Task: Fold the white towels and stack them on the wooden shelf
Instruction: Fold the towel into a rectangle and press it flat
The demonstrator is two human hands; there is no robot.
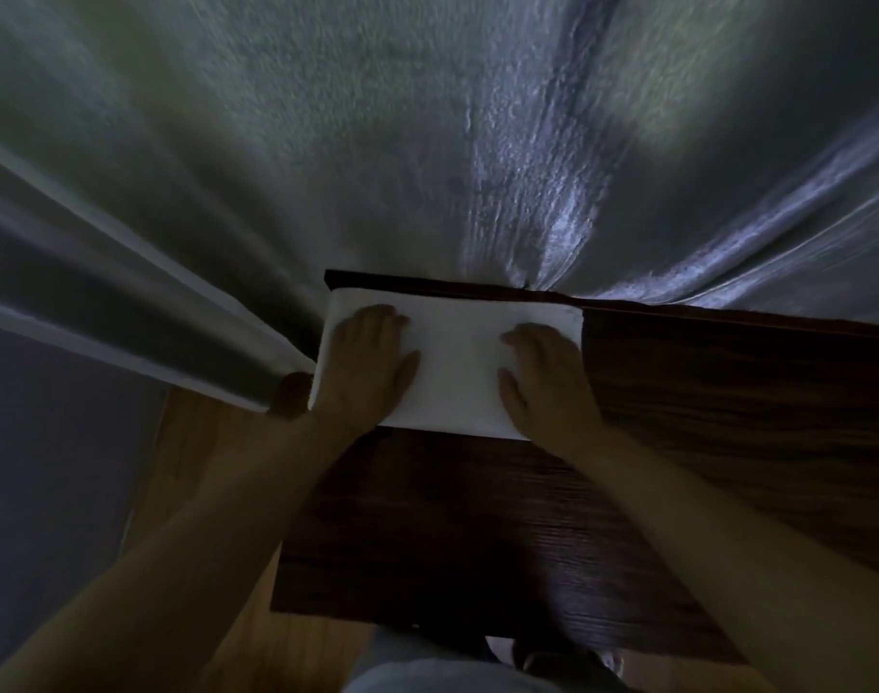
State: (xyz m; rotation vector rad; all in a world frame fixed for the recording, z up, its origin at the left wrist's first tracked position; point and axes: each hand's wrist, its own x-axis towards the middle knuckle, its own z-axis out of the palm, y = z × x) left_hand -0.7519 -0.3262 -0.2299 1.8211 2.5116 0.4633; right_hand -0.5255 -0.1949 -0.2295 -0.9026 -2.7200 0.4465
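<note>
White folded towel [452, 362] sits on the dark wooden shelf [702, 417], back against the curtain [277, 142]. Both palms press flat on top, fingers loose, left hand [365, 365] and right hand [544, 382] near opposite ends, probably smoothing it so it stacks neatly. No containers around.

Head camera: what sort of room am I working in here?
Probably a bedroom or a hotel room, though it is dim. A long pale curtain hangs behind a dark wooden shelf, the floor is light wood, and both hands press a folded white towel flat on the shelf.
</note>
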